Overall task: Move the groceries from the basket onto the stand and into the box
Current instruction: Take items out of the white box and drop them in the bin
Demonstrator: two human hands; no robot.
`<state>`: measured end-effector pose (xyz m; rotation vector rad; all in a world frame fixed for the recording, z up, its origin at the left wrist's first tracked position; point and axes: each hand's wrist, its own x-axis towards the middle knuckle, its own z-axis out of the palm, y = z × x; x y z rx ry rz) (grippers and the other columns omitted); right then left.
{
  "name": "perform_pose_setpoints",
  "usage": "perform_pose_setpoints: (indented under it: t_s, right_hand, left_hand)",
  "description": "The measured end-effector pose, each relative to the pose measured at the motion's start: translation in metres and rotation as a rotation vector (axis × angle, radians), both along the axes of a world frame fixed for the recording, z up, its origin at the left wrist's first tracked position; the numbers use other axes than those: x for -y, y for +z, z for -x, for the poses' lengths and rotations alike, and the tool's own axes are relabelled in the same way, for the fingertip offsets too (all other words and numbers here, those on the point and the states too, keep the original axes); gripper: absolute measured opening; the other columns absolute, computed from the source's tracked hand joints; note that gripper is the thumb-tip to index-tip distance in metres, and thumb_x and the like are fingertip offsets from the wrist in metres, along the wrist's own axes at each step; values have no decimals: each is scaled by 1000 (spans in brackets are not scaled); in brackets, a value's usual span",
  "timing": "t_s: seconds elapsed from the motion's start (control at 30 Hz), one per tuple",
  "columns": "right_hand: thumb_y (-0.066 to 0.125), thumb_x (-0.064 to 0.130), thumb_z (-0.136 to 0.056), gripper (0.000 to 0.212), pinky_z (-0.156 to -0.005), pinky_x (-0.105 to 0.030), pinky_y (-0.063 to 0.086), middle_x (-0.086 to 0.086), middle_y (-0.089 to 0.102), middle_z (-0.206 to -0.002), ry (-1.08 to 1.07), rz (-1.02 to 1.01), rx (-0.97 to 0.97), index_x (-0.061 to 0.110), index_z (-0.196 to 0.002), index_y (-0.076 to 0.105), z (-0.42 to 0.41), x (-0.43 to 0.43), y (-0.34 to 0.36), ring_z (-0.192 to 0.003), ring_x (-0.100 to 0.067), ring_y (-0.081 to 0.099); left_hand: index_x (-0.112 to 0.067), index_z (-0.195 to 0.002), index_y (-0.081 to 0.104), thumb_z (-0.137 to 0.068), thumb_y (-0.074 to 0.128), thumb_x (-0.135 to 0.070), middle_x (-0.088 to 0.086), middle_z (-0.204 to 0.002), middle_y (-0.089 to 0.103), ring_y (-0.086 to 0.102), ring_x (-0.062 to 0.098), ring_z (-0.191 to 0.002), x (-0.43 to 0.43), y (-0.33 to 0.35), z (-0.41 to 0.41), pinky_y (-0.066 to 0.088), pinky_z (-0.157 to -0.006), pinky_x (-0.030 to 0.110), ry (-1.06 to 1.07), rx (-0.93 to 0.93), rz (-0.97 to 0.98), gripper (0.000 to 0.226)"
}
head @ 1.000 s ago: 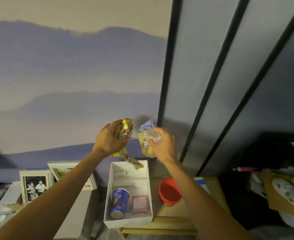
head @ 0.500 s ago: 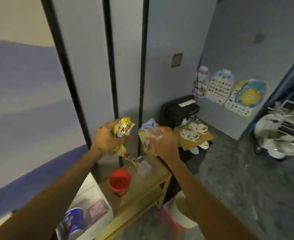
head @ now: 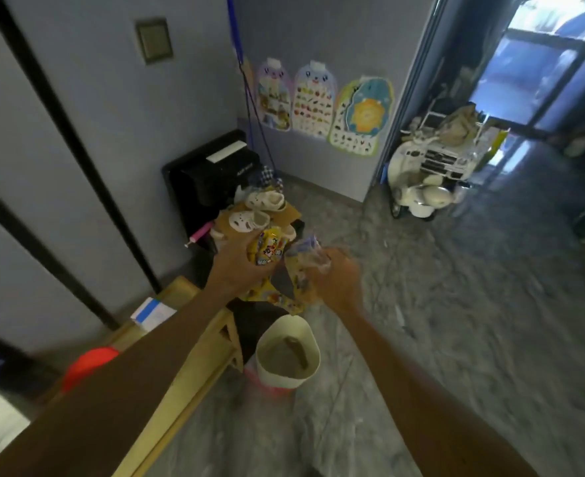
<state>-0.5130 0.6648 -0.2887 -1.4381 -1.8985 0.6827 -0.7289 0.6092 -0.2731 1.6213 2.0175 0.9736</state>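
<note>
I see glossy yellow foil snack packets (head: 268, 247) at centre frame, a crinkled clear plastic wrapper (head: 306, 258) beside them, a pale matt wooden stand (head: 194, 359) lower left, and a smooth cream plastic basket (head: 287, 351).

Print on the yellow snack packet (head: 269, 248) is unreadable

Grey marbled floor (head: 439, 321), 3 posters (head: 322, 108) (bluish wall (head: 318, 29)).

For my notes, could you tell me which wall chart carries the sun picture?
The rightmost wall chart, nearest the doorway; the other two show small picture grids.
</note>
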Motion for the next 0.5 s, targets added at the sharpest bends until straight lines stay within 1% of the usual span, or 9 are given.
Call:
perform_pose_setpoints:
  t_s: [0.07, 0.13, 0.2, 0.23, 0.3, 0.37, 0.43, 0.5]
  right_hand:
    - [81, 14, -86, 25, -63, -19, 44, -6, 65, -101, -16, 25, 10, 3, -108, 77, -17, -23, -32, -81, -19, 59]
    - [79, 18, -87, 26, -64, -18, 44, 1, 61, -100, -18, 93, 27, 8, -111, 77, -27, -44, -68, -82, -18, 61]
    - [77, 24, -89, 27, -67, -24, 50, 1, 64, -102, -11, 138, 42, 11, -113, 77, -33, -61, -110, -84, -17, 63]
    - [76, 26, -89, 28, -68, -26, 51, 0, 66, -104, -14, 162, 42, 12, -113, 77, -34, -68, -134, -84, -15, 62]
    - [76, 28, -91, 26, -67, -20, 46, 1, 65, -107, -25, 220, 19, 14, -113, 76, -33, -77, -188, -82, -7, 58]
    - [75, 31, -92, 26, -68, -17, 42, 3, 64, -109, -31, 285, 0, 16, -114, 75, -30, -79, -246, -85, -7, 59]
    - [76, 32, -92, 28, -71, -24, 50, 2, 65, -111, -26, 339, 6, 18, -116, 74, -25, -78, -310, -90, -13, 64]
    - [76, 31, -92, 33, -80, -33, 59, 0, 66, -118, -19, 398, 19, 20, -123, 73, -20, -77, -372, -96, -17, 67]
  left_hand:
    - [-27, -154, 48, -77, 81, -61, -1, -145, 61, 59, 18, -130, -27, -32, -17, 53, -107, 43, 1, -1, 39, 91]
    - [-33, -154, 46, -74, 80, -64, -4, -142, 61, 60, 17, -128, -51, -70, -26, 55, -104, 43, 24, -10, 98, 93]
    - [-32, -154, 46, -71, 78, -64, -4, -137, 63, 63, 17, -123, -68, -114, -33, 57, -101, 44, 51, -6, 174, 94]
    - [-31, -154, 46, -71, 79, -62, -2, -137, 63, 63, 17, -122, -75, -137, -36, 57, -100, 44, 65, 0, 211, 94]
    - [-30, -154, 45, -72, 81, -57, 0, -139, 61, 62, 19, -124, -85, -193, -40, 55, -102, 45, 98, 17, 285, 94]
    - [-33, -154, 44, -71, 82, -57, -1, -138, 59, 61, 20, -124, -91, -252, -44, 55, -102, 48, 122, 19, 337, 94]
    - [-35, -154, 41, -74, 84, -55, -2, -138, 57, 59, 19, -125, -96, -318, -46, 54, -103, 48, 128, 23, 377, 93]
    - [-34, -156, 40, -78, 85, -49, -1, -140, 55, 58, 20, -126, -100, -381, -46, 53, -103, 45, 131, 28, 402, 91]
